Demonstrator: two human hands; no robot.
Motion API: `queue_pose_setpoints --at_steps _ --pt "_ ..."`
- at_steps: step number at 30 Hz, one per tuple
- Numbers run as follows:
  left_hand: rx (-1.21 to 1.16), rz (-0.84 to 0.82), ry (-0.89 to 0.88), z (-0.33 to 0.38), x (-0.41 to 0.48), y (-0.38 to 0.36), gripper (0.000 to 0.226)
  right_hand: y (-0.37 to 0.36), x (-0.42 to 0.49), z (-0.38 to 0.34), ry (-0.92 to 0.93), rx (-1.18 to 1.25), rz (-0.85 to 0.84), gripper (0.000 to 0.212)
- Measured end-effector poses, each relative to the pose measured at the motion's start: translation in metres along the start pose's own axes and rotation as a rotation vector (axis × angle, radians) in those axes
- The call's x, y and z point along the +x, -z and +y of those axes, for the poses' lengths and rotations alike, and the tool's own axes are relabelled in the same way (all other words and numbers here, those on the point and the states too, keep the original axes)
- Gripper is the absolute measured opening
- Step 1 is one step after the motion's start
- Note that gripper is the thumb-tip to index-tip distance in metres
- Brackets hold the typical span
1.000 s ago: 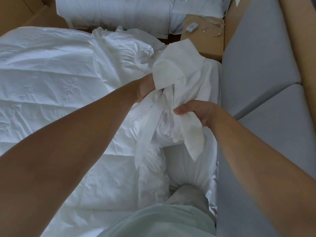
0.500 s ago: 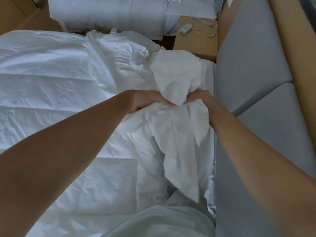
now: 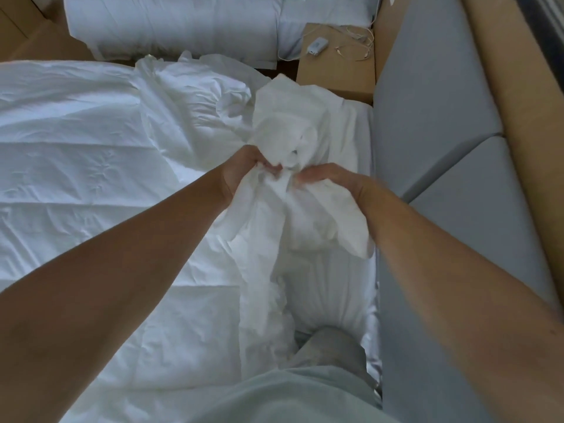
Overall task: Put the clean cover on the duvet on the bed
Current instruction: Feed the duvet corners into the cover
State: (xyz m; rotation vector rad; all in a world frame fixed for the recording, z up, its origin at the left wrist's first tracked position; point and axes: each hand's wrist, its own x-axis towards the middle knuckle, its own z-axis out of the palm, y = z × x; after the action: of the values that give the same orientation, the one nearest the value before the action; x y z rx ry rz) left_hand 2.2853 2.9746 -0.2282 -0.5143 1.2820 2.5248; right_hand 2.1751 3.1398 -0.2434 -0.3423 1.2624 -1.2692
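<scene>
Head view, early stage of the task. Your left hand (image 3: 244, 169) and right hand (image 3: 329, 178) are close together above the right side of the bed (image 3: 364, 123). The fingers of each are curled round a gathered fold of the cover (image 3: 305, 129). The cover is bunched: one part rises in a crumpled heap beyond your hands, and the rest hangs down from them toward your knee (image 3: 332, 343). The duvet (image 3: 76, 166) lies spread across the bed to your left, its stitched quilting bare, so it appears that no part of it is inside the cover yet.

Done, as far as can be judged: the duvet is laid out and the cover is in hand. Left to do: find the cover's opening or corners, which cannot be made out in the bunch, then draw it over the duvet, shake it level and close it. A bedside table (image 3: 335, 77) with a small device (image 3: 317, 46) and a cord stands beyond the bed, beside a grey padded panel (image 3: 427, 87).
</scene>
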Motion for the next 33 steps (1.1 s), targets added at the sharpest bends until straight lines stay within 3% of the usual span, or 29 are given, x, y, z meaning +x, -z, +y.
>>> queue_pose_setpoints --at_steps 2,4,5,7,11,13,15,18,22,24,28,30,33 --pt "-0.057 0.100 -0.077 0.000 0.005 -0.004 0.018 -0.009 -0.005 0.009 -0.130 -0.011 -0.147 0.028" --pt "-0.030 0.162 -0.138 -0.001 0.008 0.003 0.065 -0.018 -0.008 0.014 -0.163 -0.007 -0.228 0.048" --pt "-0.028 0.150 -0.162 -0.002 0.008 0.003 0.074 -0.021 -0.008 0.015 -0.164 -0.004 -0.250 0.055" --pt "0.038 0.167 -0.186 0.000 0.007 0.001 0.068 -0.026 -0.010 0.018 -0.173 0.017 -0.234 0.063" --pt "0.153 0.033 -0.181 0.006 -0.004 -0.009 0.037 -0.020 -0.018 0.024 -0.170 -0.077 -0.259 0.031" --pt "0.311 0.011 -0.149 0.004 -0.008 -0.004 0.040 -0.013 -0.023 0.023 -0.112 -0.094 -0.210 0.027" --pt "0.340 0.103 -0.057 0.002 -0.008 0.007 0.046 -0.003 -0.021 0.020 0.016 -0.033 -0.098 0.021" --pt "0.340 -0.003 0.103 -0.002 -0.023 0.009 0.016 0.004 -0.011 0.013 0.152 0.061 0.014 0.025" --pt "0.426 -0.134 0.338 -0.012 -0.031 0.011 0.043 0.002 -0.006 0.013 0.239 0.028 0.024 0.026" --pt "0.380 -0.168 0.308 -0.021 -0.028 0.012 0.043 0.002 -0.004 0.012 0.262 -0.040 0.108 0.040" --pt "0.314 -0.206 0.245 -0.037 -0.029 0.009 0.052 0.002 -0.011 0.011 0.102 -0.326 0.265 0.028" --pt "0.336 -0.187 0.210 -0.036 -0.031 0.009 0.054 0.000 -0.010 0.008 0.106 -0.199 0.273 0.026" --pt "0.360 -0.004 0.047 -0.029 -0.031 0.007 0.049 0.003 -0.013 0.007 0.067 0.005 0.059 0.027"
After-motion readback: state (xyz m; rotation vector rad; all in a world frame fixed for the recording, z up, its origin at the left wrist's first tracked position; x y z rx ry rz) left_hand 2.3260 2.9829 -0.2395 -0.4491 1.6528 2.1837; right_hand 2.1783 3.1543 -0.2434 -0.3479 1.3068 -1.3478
